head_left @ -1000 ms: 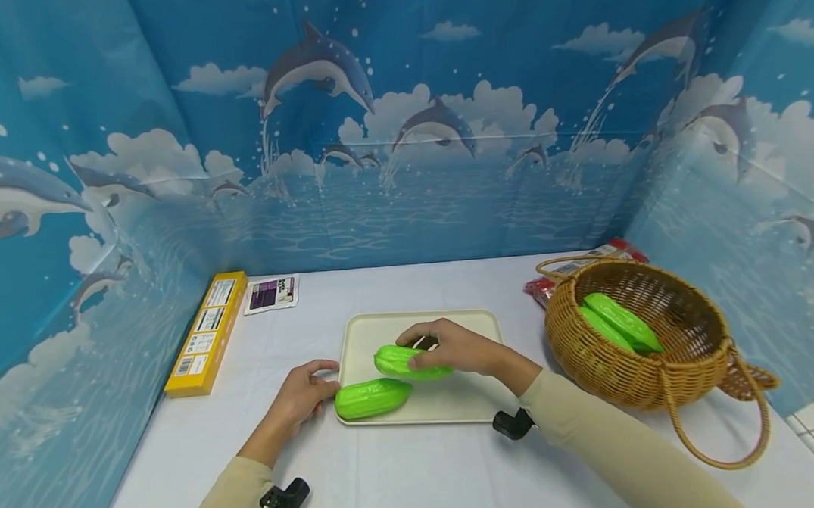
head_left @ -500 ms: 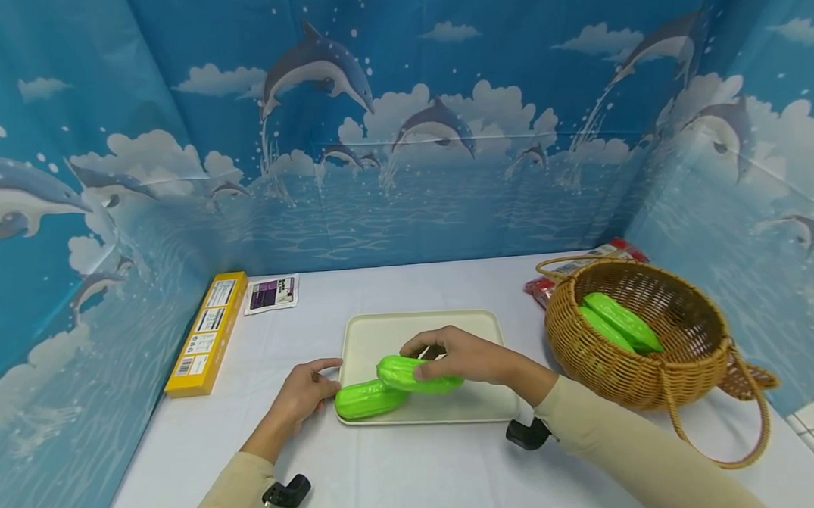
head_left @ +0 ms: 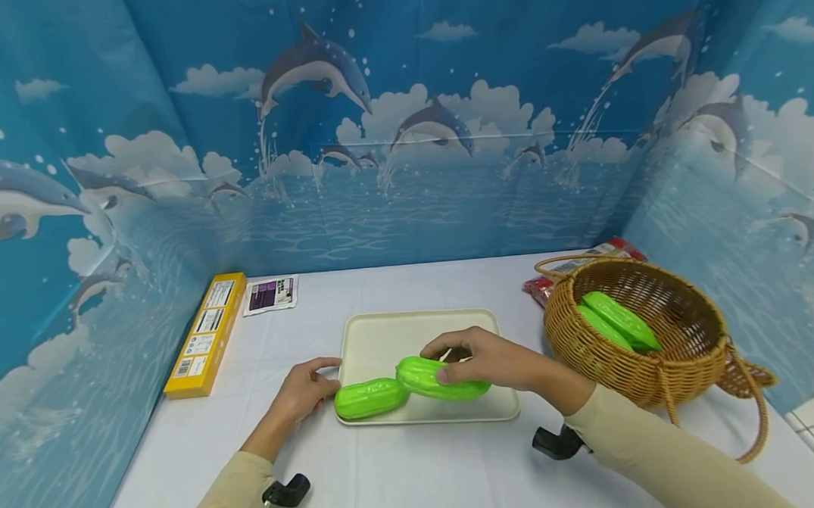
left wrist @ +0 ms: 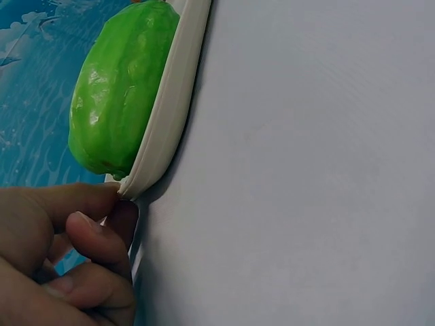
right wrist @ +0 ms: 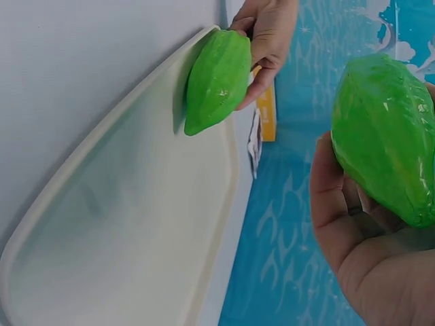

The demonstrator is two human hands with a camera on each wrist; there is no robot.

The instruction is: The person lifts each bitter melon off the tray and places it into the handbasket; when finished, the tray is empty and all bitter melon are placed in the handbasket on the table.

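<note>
My right hand (head_left: 487, 360) grips a bright green, ridged bitter melon (head_left: 447, 385) above the right half of the cream tray (head_left: 383, 338). In the right wrist view this held melon (right wrist: 384, 136) is raised well clear of the tray, fingers curled around it. A second bitter melon (head_left: 368, 398) lies in the tray's front left corner, close by my left hand (head_left: 302, 395). The left wrist view shows that hand's fingers (left wrist: 75, 197) pinching the tray's rim (left wrist: 163, 129) at the corner, just short of the melon's end.
A wicker basket (head_left: 603, 374) with two more bitter melons (head_left: 621, 320) inside stands at the right, its handle hanging over the front. Behind it lies a red packet (head_left: 541, 290). A long yellow box (head_left: 206, 338) and a small white-and-purple packet (head_left: 271, 295) lie at the back left.
My right hand has carried its bitter melon to the right and slightly towards me, away from over the other melon. My left hand stays at the tray's corner.
</note>
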